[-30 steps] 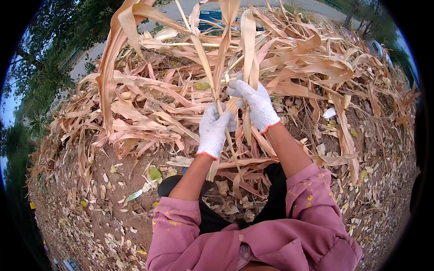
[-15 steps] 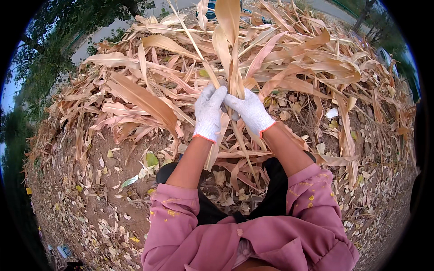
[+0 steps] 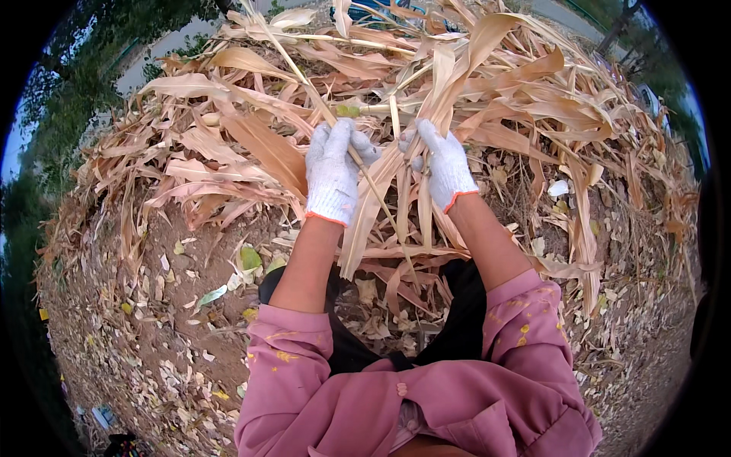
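My left hand [image 3: 333, 169], in a white knit glove with an orange cuff edge, is closed around a long, thin dry corn stalk [image 3: 297, 70]. The stalk slants from the upper left, through that hand, down toward my knees. A short distance to the right, my right hand [image 3: 445, 166], gloved the same way, grips a bunch of dry corn leaves [image 3: 443, 85]. Those leaves fan up and away above the hand, and strips hang below it. A broad pale leaf [image 3: 367, 217] hangs between the two hands. Some fingertips are hidden behind the leaves.
A wide heap of dry corn stalks and leaves [image 3: 205, 145] spreads in front of me and to both sides. Brown soil with scattered fallen leaves [image 3: 175, 320] lies nearer. Trees [image 3: 84, 84] and a pale road [image 3: 179, 42] are beyond the heap.
My hands were together on the stalk and leaves; they have drawn apart. The left moved left with the stalk, the right moved right with the leaves, which now tilt rightward.
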Demonstrator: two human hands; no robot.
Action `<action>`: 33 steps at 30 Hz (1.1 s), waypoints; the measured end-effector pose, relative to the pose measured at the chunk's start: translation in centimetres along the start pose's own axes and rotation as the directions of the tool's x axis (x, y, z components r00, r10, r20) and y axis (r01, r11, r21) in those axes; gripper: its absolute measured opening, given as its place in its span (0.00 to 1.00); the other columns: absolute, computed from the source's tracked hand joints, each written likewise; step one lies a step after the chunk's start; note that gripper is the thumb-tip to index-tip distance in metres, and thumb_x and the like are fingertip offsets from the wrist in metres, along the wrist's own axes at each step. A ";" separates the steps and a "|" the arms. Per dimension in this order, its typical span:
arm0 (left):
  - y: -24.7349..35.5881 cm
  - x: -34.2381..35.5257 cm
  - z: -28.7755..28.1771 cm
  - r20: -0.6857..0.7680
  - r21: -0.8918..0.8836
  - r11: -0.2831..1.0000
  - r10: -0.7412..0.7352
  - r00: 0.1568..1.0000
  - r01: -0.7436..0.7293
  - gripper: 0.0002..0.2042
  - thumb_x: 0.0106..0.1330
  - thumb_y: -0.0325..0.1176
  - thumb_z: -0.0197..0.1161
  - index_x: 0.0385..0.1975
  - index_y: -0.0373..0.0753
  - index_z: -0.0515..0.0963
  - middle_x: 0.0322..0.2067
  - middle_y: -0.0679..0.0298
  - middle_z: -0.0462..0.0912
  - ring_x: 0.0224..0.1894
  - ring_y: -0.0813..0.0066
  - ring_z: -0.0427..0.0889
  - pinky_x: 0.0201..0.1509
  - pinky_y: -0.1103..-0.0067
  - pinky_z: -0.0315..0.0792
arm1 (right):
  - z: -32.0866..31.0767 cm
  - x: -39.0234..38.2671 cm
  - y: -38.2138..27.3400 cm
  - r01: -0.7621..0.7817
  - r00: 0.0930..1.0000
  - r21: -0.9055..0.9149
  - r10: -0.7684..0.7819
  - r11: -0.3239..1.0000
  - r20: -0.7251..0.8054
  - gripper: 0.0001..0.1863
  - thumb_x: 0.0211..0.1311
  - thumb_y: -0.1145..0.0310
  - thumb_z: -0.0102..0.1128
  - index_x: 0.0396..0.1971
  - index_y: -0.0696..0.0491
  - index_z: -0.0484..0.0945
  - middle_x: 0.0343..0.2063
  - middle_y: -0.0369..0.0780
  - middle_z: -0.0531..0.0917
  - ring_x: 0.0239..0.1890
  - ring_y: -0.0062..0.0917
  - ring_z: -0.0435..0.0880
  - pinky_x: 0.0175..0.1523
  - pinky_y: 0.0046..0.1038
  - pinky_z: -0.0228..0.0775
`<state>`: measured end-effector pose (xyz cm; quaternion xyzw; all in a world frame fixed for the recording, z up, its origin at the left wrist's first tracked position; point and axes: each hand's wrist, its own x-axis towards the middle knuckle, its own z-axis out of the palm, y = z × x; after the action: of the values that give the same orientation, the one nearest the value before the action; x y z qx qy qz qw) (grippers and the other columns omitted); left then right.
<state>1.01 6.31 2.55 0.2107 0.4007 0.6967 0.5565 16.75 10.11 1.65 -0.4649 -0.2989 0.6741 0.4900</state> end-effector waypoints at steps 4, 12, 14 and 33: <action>2.6 0.7 -2.2 -0.020 -0.090 0.992 0.092 0.996 -0.093 0.05 0.70 0.35 0.55 0.36 0.42 0.70 0.21 0.69 0.74 0.23 0.77 0.72 0.32 0.73 0.72 | -2.5 1.9 -1.2 -0.004 0.998 0.220 0.016 0.975 -0.056 0.11 0.65 0.63 0.55 0.40 0.55 0.74 0.32 0.39 0.82 0.34 0.23 0.82 0.27 0.20 0.71; 6.1 2.5 -6.1 -0.212 -0.280 0.920 0.218 0.953 -0.273 0.05 0.66 0.32 0.59 0.29 0.42 0.71 0.20 0.70 0.74 0.19 0.77 0.68 0.26 0.76 0.65 | -8.0 5.1 -3.3 0.120 0.991 0.579 -0.061 0.807 -0.121 0.07 0.68 0.66 0.52 0.41 0.51 0.72 0.34 0.38 0.79 0.33 0.23 0.81 0.23 0.16 0.72; 6.9 2.7 -7.4 -0.247 -0.281 0.909 0.242 0.938 -0.308 0.06 0.66 0.33 0.59 0.29 0.43 0.70 0.18 0.70 0.73 0.18 0.77 0.68 0.25 0.76 0.63 | -8.5 5.0 -3.9 0.184 0.980 0.574 -0.100 0.798 -0.174 0.06 0.67 0.67 0.52 0.41 0.51 0.71 0.34 0.38 0.80 0.33 0.22 0.81 0.23 0.15 0.71; 4.2 2.0 -6.0 0.053 -0.239 0.971 0.041 0.998 -0.027 0.14 0.67 0.38 0.58 0.47 0.37 0.75 0.42 0.53 0.82 0.41 0.59 0.82 0.51 0.61 0.77 | -1.6 0.1 -2.2 0.045 0.989 -0.191 -0.016 0.981 0.147 0.12 0.57 0.64 0.65 0.36 0.55 0.77 0.24 0.33 0.75 0.22 0.15 0.72 0.28 0.20 0.68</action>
<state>-6.59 5.99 2.07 0.1694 0.2946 0.7427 0.5771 19.05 10.88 2.93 -0.4556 -0.4051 0.6662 0.4295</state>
